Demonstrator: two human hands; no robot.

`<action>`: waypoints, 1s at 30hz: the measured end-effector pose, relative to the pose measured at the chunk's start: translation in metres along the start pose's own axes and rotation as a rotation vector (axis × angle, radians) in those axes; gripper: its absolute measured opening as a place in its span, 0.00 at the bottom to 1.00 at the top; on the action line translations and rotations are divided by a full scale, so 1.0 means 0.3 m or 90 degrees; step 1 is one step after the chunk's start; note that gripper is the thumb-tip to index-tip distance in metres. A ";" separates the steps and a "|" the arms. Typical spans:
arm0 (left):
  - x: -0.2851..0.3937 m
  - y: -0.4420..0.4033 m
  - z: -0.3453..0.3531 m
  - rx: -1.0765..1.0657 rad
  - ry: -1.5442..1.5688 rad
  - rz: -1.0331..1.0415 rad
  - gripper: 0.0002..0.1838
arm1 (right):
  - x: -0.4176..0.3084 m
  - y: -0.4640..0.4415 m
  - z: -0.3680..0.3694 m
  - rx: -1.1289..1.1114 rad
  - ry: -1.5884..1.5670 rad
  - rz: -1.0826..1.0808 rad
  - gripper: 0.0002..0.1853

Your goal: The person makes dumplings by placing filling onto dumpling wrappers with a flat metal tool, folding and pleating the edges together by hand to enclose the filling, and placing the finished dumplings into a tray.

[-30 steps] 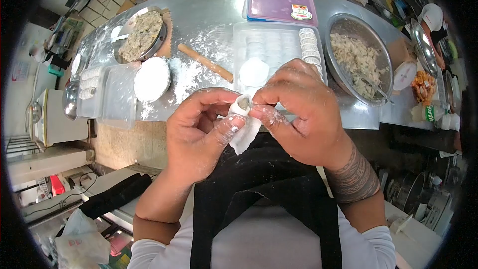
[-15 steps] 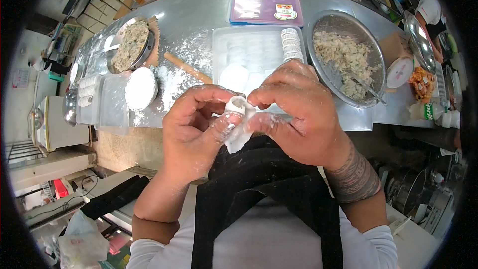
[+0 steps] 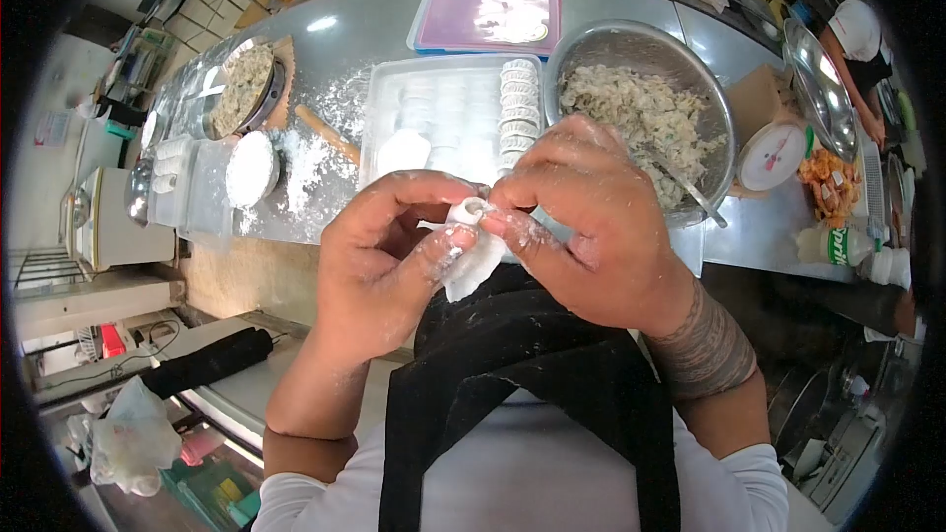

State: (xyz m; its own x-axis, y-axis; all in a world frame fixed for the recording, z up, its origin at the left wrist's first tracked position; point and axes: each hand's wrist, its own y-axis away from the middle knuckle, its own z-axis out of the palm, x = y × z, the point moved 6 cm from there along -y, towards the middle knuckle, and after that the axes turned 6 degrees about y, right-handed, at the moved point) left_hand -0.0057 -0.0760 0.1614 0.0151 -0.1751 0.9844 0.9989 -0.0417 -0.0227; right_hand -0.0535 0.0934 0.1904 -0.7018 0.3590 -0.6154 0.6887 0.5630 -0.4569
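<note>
A white, floury dumpling (image 3: 475, 274) is held up in front of my apron, between both hands. Its top edge is curled round with a small hollow, and a flap of dough hangs below. My left hand (image 3: 379, 261) pinches it from the left with thumb and index finger. From the other side, my right hand (image 3: 596, 227) presses its thumb and fingertips together at the dough's upper right edge. Just beyond the hands stands a plastic tray (image 3: 367, 128) with a row of pleated dumplings (image 3: 519, 103) along its right side and a flat dough round (image 3: 402, 150) near its front left.
A steel bowl (image 3: 727, 89) of chopped filling with a spoon stands right of the tray. Leftward lie a rolling pin (image 3: 327, 134), scattered flour, a white flour container (image 3: 253, 169) and another filling bowl (image 3: 243, 89). A purple lid (image 3: 488, 10) lies behind. Another person (image 3: 855, 34) is at far right.
My view has turned a little right, so the table things appear further left. My right thumb has come up against the dough's top edge. Both hands still hold the dumpling.
</note>
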 end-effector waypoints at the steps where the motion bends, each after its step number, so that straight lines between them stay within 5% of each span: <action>1: -0.006 0.000 0.018 0.022 0.006 0.020 0.16 | 0.009 0.010 -0.010 -0.006 -0.003 -0.005 0.07; 16: -0.018 0.039 0.101 0.056 -0.023 0.053 0.13 | 0.029 0.023 -0.086 -0.005 0.041 -0.043 0.08; 30: 0.034 0.037 -0.108 0.076 -0.066 0.039 0.11 | -0.067 -0.090 0.058 0.006 0.050 -0.063 0.07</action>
State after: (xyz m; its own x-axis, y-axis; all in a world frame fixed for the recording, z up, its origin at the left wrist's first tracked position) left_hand 0.0041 -0.1102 0.1654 0.0743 -0.0709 0.9947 0.9941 0.0842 -0.0682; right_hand -0.0549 0.0581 0.2038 -0.7785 0.3595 -0.5145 0.6166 0.5915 -0.5196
